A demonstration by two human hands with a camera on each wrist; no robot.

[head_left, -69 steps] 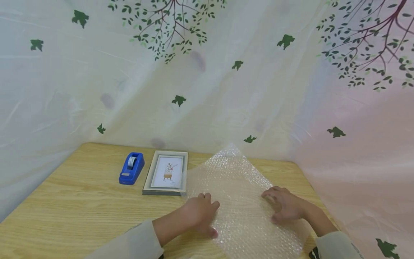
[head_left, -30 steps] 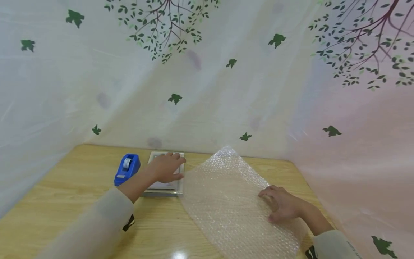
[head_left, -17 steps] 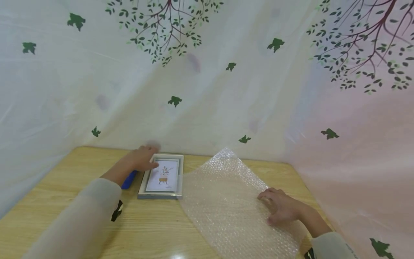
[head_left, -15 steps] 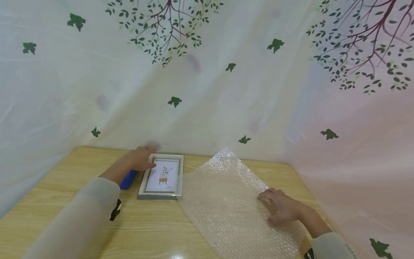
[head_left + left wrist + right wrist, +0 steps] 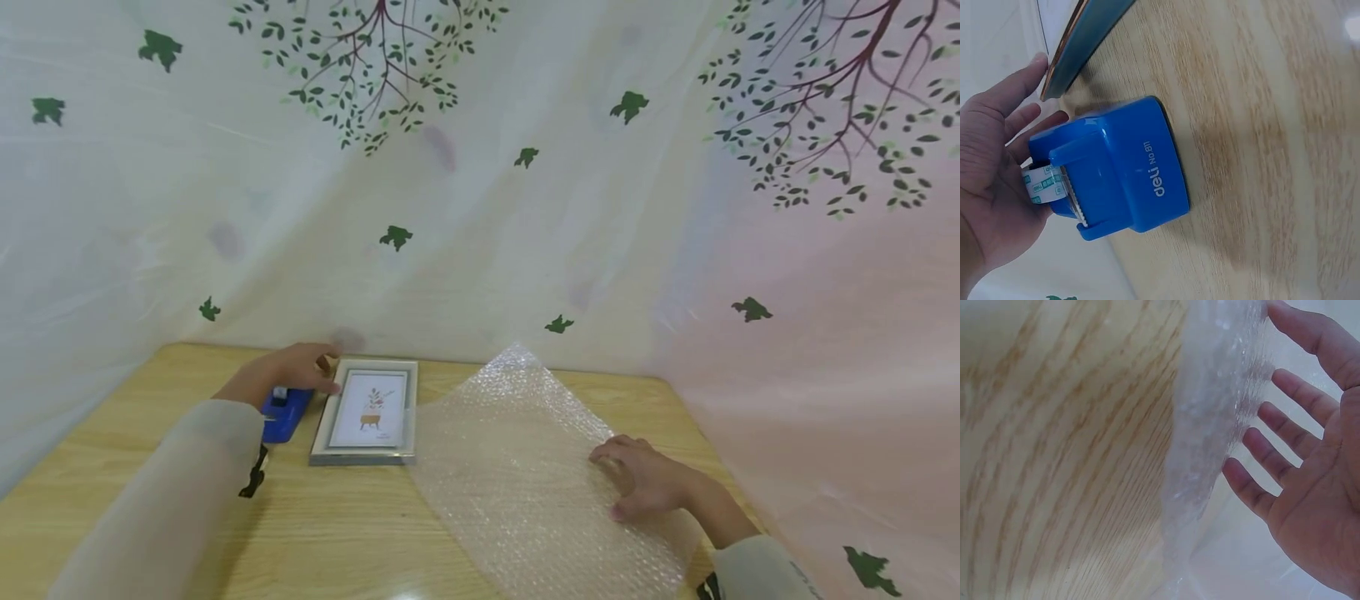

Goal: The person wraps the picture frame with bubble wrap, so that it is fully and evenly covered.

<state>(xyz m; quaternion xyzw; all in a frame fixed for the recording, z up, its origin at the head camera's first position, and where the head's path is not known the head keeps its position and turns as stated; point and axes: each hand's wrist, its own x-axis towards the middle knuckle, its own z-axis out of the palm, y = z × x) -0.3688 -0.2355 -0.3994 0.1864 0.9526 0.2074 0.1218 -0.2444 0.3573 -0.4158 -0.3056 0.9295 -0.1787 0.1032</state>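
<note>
In the head view my left hand [image 5: 288, 371] is at the far left corner of a picture frame [image 5: 325, 433], which lies flat and shows a printed plant. The thumb appears to touch the frame's edge in the left wrist view, while the other fingers are partly hidden behind a blue tape dispenser [image 5: 1129, 169]. That dispenser stands under the left wrist, partly covered by it. On the right, the spread fingertips of my right hand [image 5: 652, 479] rest on a sheet of clear bubble wrap [image 5: 525, 467]. The right wrist view shows those fingers [image 5: 1285, 428] nearly straight against the wrap.
Everything lies on a wood-grain table [image 5: 337, 533]. The wrap's left corner meets or overlaps the frame's right side. A pale curtain [image 5: 480, 208] printed with leaves and branches hangs behind and along both sides of the table.
My left hand has left the bubble wrap, passed over the frame and reached its far left corner. The right hand stays on the wrap. The view has shifted slightly.
</note>
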